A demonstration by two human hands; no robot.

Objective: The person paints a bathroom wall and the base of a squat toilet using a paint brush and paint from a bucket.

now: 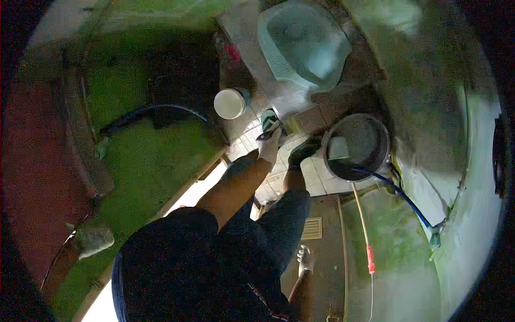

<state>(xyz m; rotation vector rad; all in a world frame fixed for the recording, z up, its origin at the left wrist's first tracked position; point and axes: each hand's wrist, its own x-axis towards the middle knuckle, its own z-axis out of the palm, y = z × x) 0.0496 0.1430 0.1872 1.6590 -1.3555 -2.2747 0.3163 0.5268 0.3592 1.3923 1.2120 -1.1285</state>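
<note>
My left hand point(270, 147), in a white glove, reaches down toward the tiled floor. Its fingers are closed on a dark and green thing point(269, 117) whose kind I cannot make out. Close by, a dark shoe point(304, 152) on my right foot stands on the tiles point(316, 176). My right hand point(306, 260), also white-gloved, hangs lower down beside a brown door panel point(327, 249). Its fingers are loosely bent and partly apart, with nothing visible in them. A white bucket point(229, 104) stands just past my left hand.
A pale squat toilet point(322, 56) lies ahead. To the right is a dark round tub point(385, 134) with a whitish scoop point(338, 148) inside; a blue hose point(407, 201) runs into it. A thin pole with a red grip point(370, 259) stands nearby. Another hose point(155, 107) arcs at left.
</note>
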